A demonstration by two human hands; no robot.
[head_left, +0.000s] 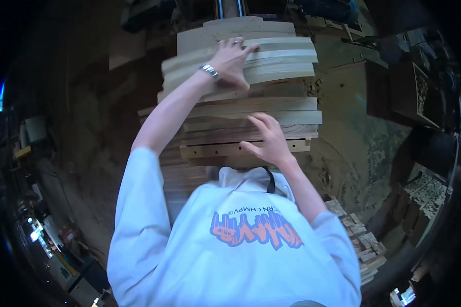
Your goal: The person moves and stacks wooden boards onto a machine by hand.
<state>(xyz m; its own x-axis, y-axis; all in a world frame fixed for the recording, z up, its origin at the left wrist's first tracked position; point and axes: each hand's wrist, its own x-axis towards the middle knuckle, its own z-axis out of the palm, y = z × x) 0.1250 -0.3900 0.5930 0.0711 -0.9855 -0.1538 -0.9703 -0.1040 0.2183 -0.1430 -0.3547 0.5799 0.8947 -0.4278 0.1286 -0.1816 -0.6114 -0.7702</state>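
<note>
My left hand (230, 62), with a watch and a ring, lies spread across the far group of pale wooden slats (284, 57). Its fingers reach the group's far edge, and the thumb points back toward me. My right hand (271, 140) is open over the near group of wooden slats (292, 116), fingers apart and thumb pointing left. A gap with darker wood separates the two groups. At the near side runs a wooden strip with several dark holes (202, 151), close to my right thumb. The slats' ends are uneven.
A flat board (192, 41) lies beyond the slats, with metal rails (230, 7) behind. Wooden bins (420, 94) stand at right. Stacked wood blocks (366, 243) sit by my right elbow, and more small pieces (427, 194) lie farther right. Dusty floor (353, 138) shows between.
</note>
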